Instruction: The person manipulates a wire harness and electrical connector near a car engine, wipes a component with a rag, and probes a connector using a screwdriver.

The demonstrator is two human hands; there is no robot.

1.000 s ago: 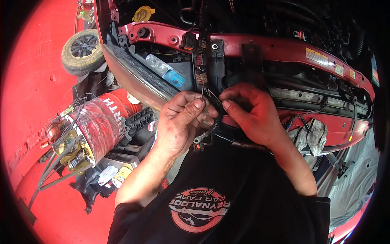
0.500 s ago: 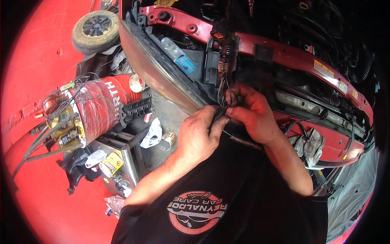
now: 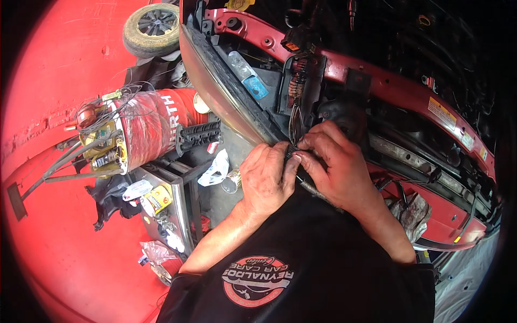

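Note:
My left hand (image 3: 265,175) is closed, thumb and fingers pinching a black corrugated wire sleeve (image 3: 291,150). Close beside it, my right hand (image 3: 335,164) grips the same wiring with thumb and forefinger. Dark wires (image 3: 295,119) run from the sleeve up to a ribbed loom (image 3: 297,86) and a black connector (image 3: 299,41) with an orange mark. Another corrugated tube (image 3: 314,190) passes below my right hand. The fingers partly hide where the wires enter the sleeve.
A headlight (image 3: 211,81) and the red front frame (image 3: 388,79) of a car surround the work. A bottle (image 3: 242,65) lies behind the headlight. At the left stand a red bucket (image 3: 153,126), a metal cart (image 3: 186,215) and a wheel (image 3: 153,29). Crumpled grey material (image 3: 412,215) sits at right.
The view has shifted, so the surroundings sit further right. My right fingers have come down from the bare wires to the sleeve, closer to my left hand.

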